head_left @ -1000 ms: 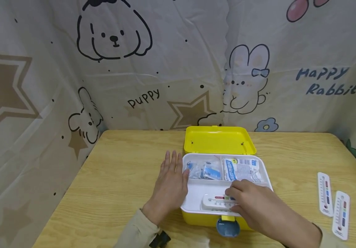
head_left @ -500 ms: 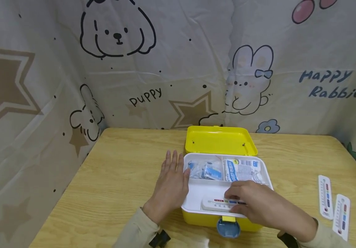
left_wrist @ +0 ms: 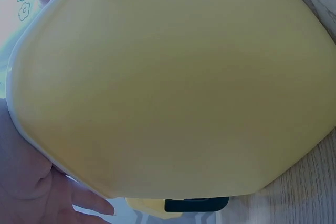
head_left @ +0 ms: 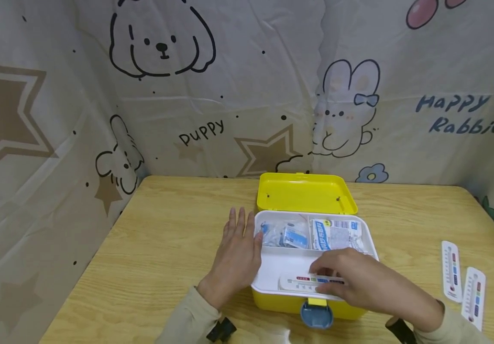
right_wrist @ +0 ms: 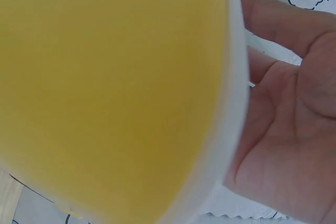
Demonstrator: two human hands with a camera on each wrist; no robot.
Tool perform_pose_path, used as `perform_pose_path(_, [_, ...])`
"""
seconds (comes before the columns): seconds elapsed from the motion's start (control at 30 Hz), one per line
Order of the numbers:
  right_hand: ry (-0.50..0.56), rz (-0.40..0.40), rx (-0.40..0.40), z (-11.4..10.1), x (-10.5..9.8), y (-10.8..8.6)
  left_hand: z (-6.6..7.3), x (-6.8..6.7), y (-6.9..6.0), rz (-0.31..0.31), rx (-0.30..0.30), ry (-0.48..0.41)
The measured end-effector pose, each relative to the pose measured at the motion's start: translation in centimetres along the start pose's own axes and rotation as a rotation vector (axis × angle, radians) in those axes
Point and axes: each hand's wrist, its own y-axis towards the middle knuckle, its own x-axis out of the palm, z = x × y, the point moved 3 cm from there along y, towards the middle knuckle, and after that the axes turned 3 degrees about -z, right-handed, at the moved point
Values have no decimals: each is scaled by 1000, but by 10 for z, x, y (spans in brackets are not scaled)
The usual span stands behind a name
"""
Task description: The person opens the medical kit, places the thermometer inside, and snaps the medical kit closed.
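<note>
A yellow box [head_left: 268, 304] with a white tray [head_left: 268, 270] stands with its yellow lid [head_left: 300, 192] raised at the back. Along its left side my left hand [head_left: 234, 263] rests with straight fingers, the thumb touching the tray rim. My right hand [head_left: 352, 277] reaches into the front compartment, thumb and curled fingers on either side of a white thermometer card [head_left: 300, 283] that lies lengthwise there. In both wrist views the yellow box wall [left_wrist: 173, 87] fills most of the picture and hides the thermometer; the palm of the right hand [right_wrist: 294, 103] shows beyond the rim.
The tray's back compartments hold clear bags with blue-white packets [head_left: 287, 235] and a white-blue dressing packet [head_left: 337, 234]. Two more thermometer cards, one farther back [head_left: 451, 271] and one nearer [head_left: 474, 298], lie on the wooden table [head_left: 165, 248] at the right. A blue-grey latch [head_left: 317, 315] hangs in front.
The thermometer card now lies lower in the front compartment, and more of its right part shows between the right thumb and fingers. The left hand stays at the box's side.
</note>
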Motion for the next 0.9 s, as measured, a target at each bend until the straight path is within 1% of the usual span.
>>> perform_pose_path(0.17, [12, -2, 13, -2, 1, 0, 0, 0, 0, -1, -4, -9])
perform_pose_path(0.27, [12, -7, 7, -3, 1, -1, -1, 0, 0, 3, -1, -14])
perform_pose_path(0.5, [45, -27, 24, -6, 2, -4, 0, 0, 0, 3, 9, -18])
perform_pose_path(0.7, [83, -17, -4, 0, 1, -10, 1, 0, 1, -2, 7, -7])
perform_pose_path(0.8, [80, 29, -18, 6, -4, -16, 2, -1, 1, -4, 7, 3])
perform_pose_path(0.9, [31, 125, 16, 14, -15, -26, 2, -2, 1, -1, 11, 23])
